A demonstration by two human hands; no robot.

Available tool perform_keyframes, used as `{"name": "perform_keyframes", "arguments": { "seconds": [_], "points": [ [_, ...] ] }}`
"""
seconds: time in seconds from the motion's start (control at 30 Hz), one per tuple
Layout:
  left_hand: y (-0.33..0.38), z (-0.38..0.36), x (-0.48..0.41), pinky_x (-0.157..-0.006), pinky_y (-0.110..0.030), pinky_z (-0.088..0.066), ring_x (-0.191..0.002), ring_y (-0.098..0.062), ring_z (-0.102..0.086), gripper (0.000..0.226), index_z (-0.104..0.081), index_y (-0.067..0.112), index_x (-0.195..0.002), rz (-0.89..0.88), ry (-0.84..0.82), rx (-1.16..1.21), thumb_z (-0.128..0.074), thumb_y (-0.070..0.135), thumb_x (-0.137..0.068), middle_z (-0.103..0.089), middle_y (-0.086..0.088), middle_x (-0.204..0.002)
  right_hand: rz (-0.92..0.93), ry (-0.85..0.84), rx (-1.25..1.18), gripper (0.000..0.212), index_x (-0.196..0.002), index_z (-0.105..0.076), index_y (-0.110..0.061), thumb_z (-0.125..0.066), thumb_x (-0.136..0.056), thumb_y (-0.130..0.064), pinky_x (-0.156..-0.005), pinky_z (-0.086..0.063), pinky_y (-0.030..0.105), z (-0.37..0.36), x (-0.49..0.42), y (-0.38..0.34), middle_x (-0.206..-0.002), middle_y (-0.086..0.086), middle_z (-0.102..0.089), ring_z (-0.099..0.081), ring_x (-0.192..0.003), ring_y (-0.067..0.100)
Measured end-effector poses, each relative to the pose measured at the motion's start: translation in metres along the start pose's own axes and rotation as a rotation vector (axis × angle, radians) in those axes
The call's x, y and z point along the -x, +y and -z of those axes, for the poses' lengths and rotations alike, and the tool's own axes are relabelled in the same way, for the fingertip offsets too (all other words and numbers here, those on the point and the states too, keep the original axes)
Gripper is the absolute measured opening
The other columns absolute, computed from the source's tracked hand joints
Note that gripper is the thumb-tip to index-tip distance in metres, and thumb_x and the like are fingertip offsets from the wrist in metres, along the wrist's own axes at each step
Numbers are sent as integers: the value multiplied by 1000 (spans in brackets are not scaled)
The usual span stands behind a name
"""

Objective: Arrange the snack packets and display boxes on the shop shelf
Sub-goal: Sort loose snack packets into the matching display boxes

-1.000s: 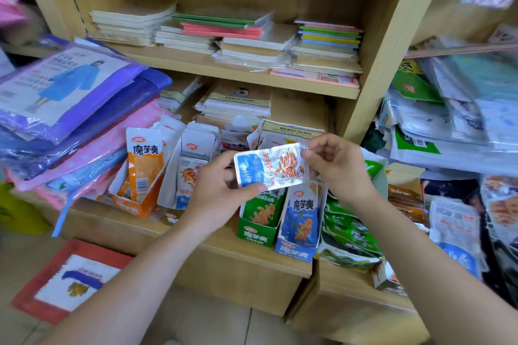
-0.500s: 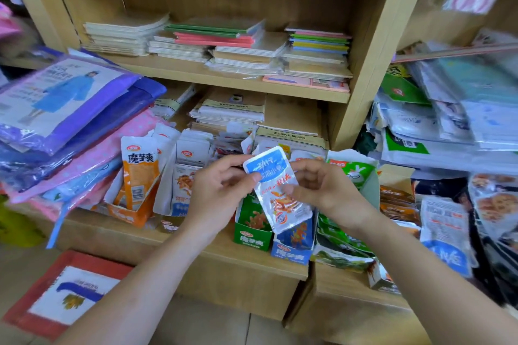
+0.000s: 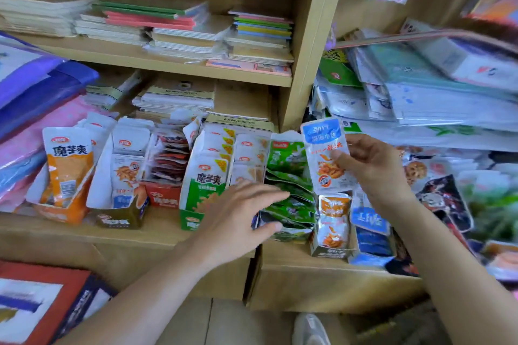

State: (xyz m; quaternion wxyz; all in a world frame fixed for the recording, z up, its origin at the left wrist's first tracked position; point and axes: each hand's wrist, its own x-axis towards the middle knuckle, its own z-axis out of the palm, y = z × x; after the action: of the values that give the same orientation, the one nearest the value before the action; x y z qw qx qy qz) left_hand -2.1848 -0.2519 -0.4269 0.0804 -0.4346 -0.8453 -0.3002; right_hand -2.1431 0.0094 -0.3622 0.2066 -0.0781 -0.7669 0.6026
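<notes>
Blue-topped silver packet (image 3: 326, 154) is standing upright in the right hand (image 3: 372, 168). Its long axis is running vertical, with the blue band pointing up and the orange snack print showing on the lower half. Thumb and fingers are pinching its right edge. It is hanging just above the open box of orange packets (image 3: 333, 221) at the front of the wooden shelf (image 3: 294, 274). Left hand (image 3: 238, 216) is lying flat over the green packets (image 3: 288, 173) alongside, fingers straight and spread, holding nothing.

display boxes (image 3: 201, 193) line the shelf (image 3: 157, 232) edge, notebooks (image 3: 179, 98) behind them.
</notes>
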Motion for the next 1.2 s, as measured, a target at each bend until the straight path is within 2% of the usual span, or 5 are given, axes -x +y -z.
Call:
{"name": "perform_keyframes", "arguments": {
  "seconds": [0.27,0.5,0.7,0.87,1.2],
  "points": [
    [15,-32,-19,-84,-28,-55,-98,-2,-64,16,-79,33,-102,-43,40,-49,-74,40,-88,-73,20,-104,35,256,191,13,-86,-68,-16,-80,-81,-14,-73,-57,41,79,17,16,-70,-6,-73,-67,-66,9],
    [38,-49,-32,-74,-29,-60,-89,-8,-68,20,-79,33,-97,-62,9,-135,-79,40,-78,-73,19,-93,32,173,470,42,-121,-60,-24,-76,-85,-9,-66,-60,37,104,47,20,-90,-1,-72,-71,-73,14],
    [46,-60,-45,-64,-26,-54,-93,-3,-64,22,-76,36,-93,33,-10,-148,-72,54,-81,-70,22,-92,61,187,681,18,-101,-70,-13,-76,-85,-11,-71,-59,34,100,70,34,-83,-7,-69,-67,-76,10],
    [49,-61,-45,-65,-27,-54,-90,0,-61,24,-77,35,-93,85,-16,-136,-70,55,-81,-69,22,-92,-1,193,887,36,-122,-60,-17,-71,-88,-15,-53,-51,26,102,63,37,-93,6,-73,-66,-67,17],
    [47,-59,-40,-67,-32,-54,-94,-2,-57,21,-75,37,-98,81,-51,-93,-72,51,-83,-65,21,-93,4,-67,1305,39,-124,-67,-30,-71,-88,-44,-82,-56,40,74,51,34,-116,3,-66,-64,-103,26]
  ]
}}
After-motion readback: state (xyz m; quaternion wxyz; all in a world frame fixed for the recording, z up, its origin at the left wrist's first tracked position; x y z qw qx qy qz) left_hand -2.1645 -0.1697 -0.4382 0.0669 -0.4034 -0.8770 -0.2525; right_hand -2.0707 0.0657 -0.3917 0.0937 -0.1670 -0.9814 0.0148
